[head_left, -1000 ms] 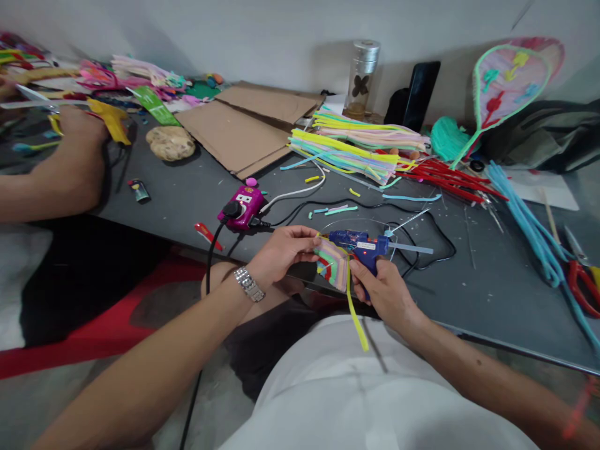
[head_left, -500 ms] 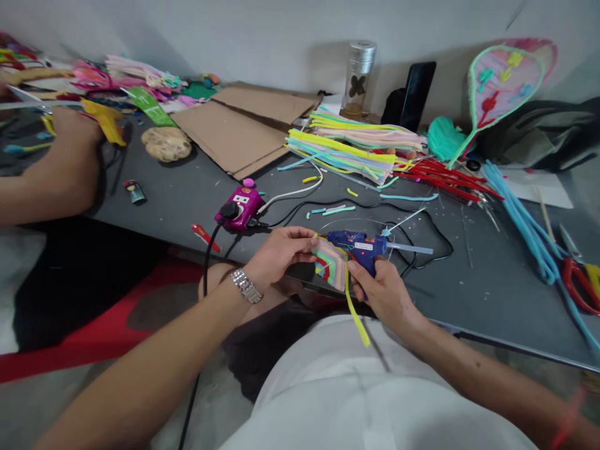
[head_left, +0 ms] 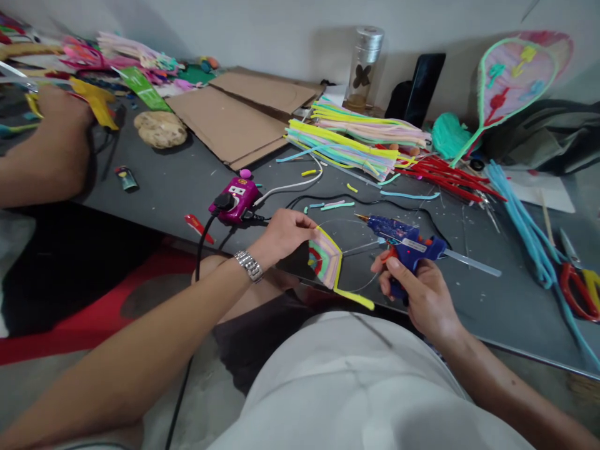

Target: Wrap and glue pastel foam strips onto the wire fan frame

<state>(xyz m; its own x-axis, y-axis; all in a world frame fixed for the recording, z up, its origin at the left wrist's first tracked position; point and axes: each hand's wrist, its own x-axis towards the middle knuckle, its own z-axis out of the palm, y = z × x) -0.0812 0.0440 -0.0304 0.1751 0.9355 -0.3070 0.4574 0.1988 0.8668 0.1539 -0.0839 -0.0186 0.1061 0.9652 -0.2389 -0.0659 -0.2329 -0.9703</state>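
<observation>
My left hand pinches the upper corner of a striped pipe-cleaner piece, banded in pink, green, red and yellow. A yellow pipe cleaner edges it, and its loose end sticks out to the lower right. In my right hand is a blue hot glue gun, its tip pointing left and apart from the piece. A clear glue stick juts from the gun's back. Thin wire shows between the piece and the gun.
A purple power adapter with cords stands left of my hands. Behind lie pipe-cleaner bundles, cardboard and a bottle. Red-handled scissors lie at right. A co-worker's arm is at the left, near a yellow glue gun.
My right hand has drawn the glue gun away from the striped piece, to the right. The loose yellow end has swung from hanging down to pointing more sideways.
</observation>
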